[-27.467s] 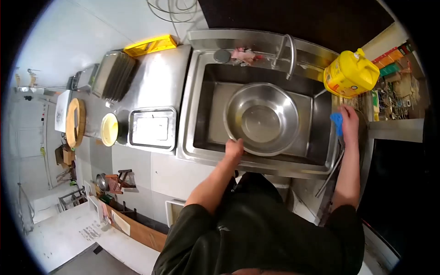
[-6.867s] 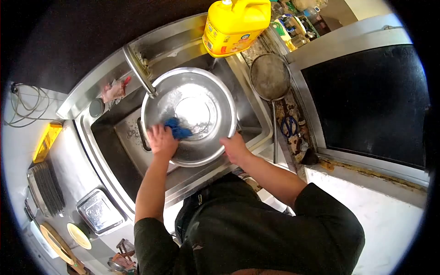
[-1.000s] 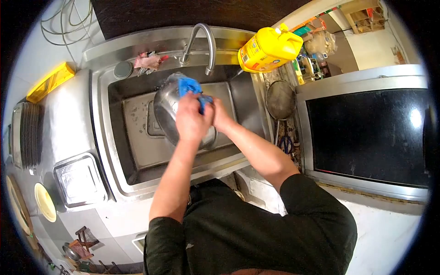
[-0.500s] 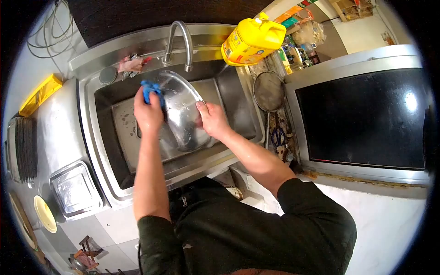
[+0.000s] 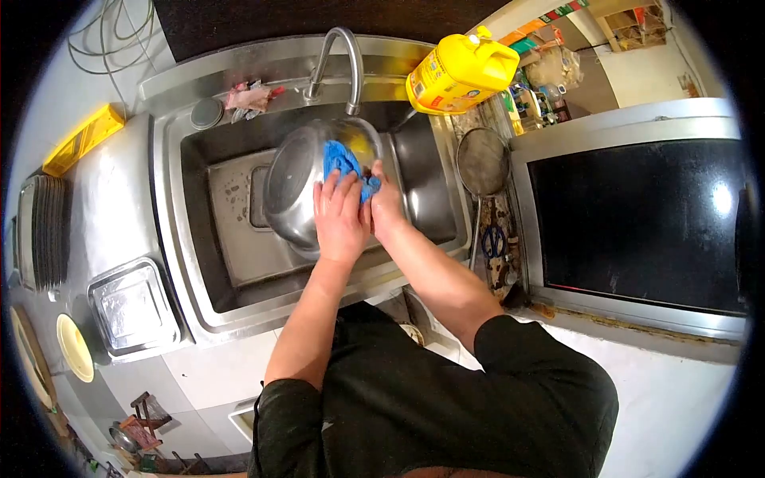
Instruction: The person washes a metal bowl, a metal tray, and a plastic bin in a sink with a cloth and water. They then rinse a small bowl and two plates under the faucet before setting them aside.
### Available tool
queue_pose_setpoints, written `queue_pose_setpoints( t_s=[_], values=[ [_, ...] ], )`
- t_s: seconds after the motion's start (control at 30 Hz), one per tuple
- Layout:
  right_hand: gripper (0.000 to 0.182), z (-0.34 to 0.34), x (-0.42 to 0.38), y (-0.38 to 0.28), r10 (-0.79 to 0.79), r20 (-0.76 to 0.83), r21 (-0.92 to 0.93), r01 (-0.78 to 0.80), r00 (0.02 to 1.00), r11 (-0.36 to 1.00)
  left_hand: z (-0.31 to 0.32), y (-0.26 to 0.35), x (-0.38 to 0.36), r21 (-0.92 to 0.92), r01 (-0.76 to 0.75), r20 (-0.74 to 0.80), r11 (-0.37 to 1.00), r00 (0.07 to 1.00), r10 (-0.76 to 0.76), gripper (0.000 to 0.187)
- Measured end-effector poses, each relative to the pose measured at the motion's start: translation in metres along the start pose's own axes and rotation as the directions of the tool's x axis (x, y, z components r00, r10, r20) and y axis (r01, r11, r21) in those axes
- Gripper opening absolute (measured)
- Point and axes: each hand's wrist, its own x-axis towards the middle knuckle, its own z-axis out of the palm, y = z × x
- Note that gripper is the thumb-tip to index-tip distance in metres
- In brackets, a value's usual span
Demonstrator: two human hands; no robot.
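Note:
A shiny metal basin (image 5: pixel 292 185) is held tilted over the sink (image 5: pixel 189 275), its rounded outer side and base turned toward the left. My left hand (image 5: pixel 343 225) presses a crumpled blue cloth (image 5: pixel 341 159) against the basin's outside, fingers bent over the cloth. On the right, my right hand (image 5: pixel 387 205) grips the basin by its rim, close beside the left hand. Part of the cloth lies between the two hands. The inside of the basin faces away from me.
A curved faucet (image 5: pixel 356 72) stands behind the basin. At the sink's back right is a yellow jug (image 5: pixel 458 76); a round strainer (image 5: pixel 483 163) lies to the right. A metal tray (image 5: pixel 134 309) and stacked dark trays (image 5: pixel 44 235) sit on the left.
The basin has turned so its outside now shows rather than its inside. My left hand has moved right with the blue cloth, from the basin's left edge to its outer wall near my right hand.

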Motion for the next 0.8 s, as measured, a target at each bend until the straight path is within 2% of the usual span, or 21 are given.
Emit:
queue_pose_setpoints(
  t_s=[0.03, 0.13, 0.17, 0.2, 0.27, 0.3, 0.33, 0.4, 0.43, 0.5, 0.53, 0.57, 0.6, 0.67, 0.7, 0.73, 0.8],
  values=[
    [0.035, 0.001, -0.004, -0.002, 0.001, -0.033, -0.008, -0.001, 0.999, 1.000, -0.003, 0.001, -0.008, 0.044, 0.002, 0.030, 0.999, 1.000, -0.003, 0.035],
    [0.034, -0.005, -0.010, 0.004, 0.017, -0.188, 0.066, -0.005, 0.982, 0.998, -0.005, -0.003, -0.040, 0.070, 0.174, 0.019, 0.982, 0.984, -0.176, 0.041],
    [0.032, -0.026, 0.006, 0.015, 0.010, -0.202, 0.056, 0.001, 0.979, 0.998, 0.003, -0.014, -0.056, 0.001, 0.228, -0.033, 0.974, 0.973, -0.228, 0.046],
    [0.032, -0.034, 0.008, 0.016, 0.031, -0.130, 0.114, -0.016, 0.991, 0.993, 0.001, -0.019, -0.062, -0.123, 0.286, -0.077, 0.950, 0.952, -0.296, 0.048],
    [0.036, -0.050, 0.009, 0.014, 0.055, 0.011, 0.231, -0.056, 0.998, 0.971, 0.007, -0.033, -0.067, -0.265, 0.408, -0.229, 0.874, 0.854, -0.468, 0.047],
    [0.036, -0.046, 0.002, 0.010, 0.048, -0.062, 0.151, -0.039, 0.997, 0.988, 0.005, -0.043, -0.066, -0.241, 0.511, -0.215, 0.825, 0.801, -0.559, 0.047],
    [0.035, -0.042, -0.004, 0.004, 0.072, -0.096, 0.149, -0.057, 0.993, 0.987, 0.007, -0.056, -0.063, -0.355, 0.590, -0.249, 0.725, 0.687, -0.682, 0.044],
    [0.034, -0.040, -0.012, -0.008, 0.119, -0.159, 0.145, -0.096, 0.980, 0.985, -0.001, -0.083, -0.054, -0.609, 0.623, -0.104, 0.491, 0.550, -0.828, 0.041],
    [0.034, -0.045, -0.014, -0.011, 0.112, -0.141, 0.120, -0.095, 0.984, 0.988, -0.004, -0.100, -0.047, -0.707, 0.614, -0.032, 0.351, 0.467, -0.883, 0.040],
    [0.035, -0.046, -0.023, -0.023, 0.095, -0.115, 0.028, -0.092, 0.989, 0.995, -0.013, -0.117, -0.030, -0.813, 0.577, 0.126, 0.082, 0.311, -0.942, 0.039],
    [0.036, -0.046, -0.025, -0.029, 0.086, -0.098, -0.021, -0.089, 0.991, 0.996, -0.018, -0.127, -0.024, -0.777, 0.626, 0.190, 0.067, 0.335, -0.923, 0.042],
    [0.037, -0.047, -0.025, -0.031, -0.020, -0.018, -0.131, 0.017, 1.000, 0.991, -0.022, -0.135, -0.015, -0.743, 0.656, 0.176, 0.130, 0.380, -0.908, 0.041],
    [0.036, -0.049, -0.026, -0.032, -0.020, 0.012, -0.208, 0.022, 1.000, 0.978, -0.022, -0.140, -0.007, -0.704, 0.683, 0.165, 0.194, 0.423, -0.891, 0.040],
    [0.036, -0.049, -0.030, -0.033, -0.009, 0.071, -0.358, 0.034, 0.997, 0.933, -0.024, -0.131, 0.011, -0.551, 0.715, 0.038, 0.431, 0.538, -0.842, 0.040],
    [0.038, -0.046, -0.035, -0.031, -0.027, 0.099, -0.488, 0.072, 0.995, 0.870, -0.024, -0.125, 0.023, -0.425, 0.726, 0.002, 0.540, 0.598, -0.802, 0.042],
    [0.037, -0.043, -0.037, -0.024, -0.090, 0.194, -0.545, 0.184, 0.977, 0.818, -0.020, -0.119, 0.031, -0.330, 0.716, -0.024, 0.616, 0.646, -0.763, 0.041],
    [0.036, -0.033, -0.038, -0.012, -0.142, 0.166, -0.594, 0.213, 0.976, 0.775, -0.018, -0.089, 0.039, -0.308, 0.665, 0.029, 0.680, 0.721, -0.692, 0.040]
  ],
)
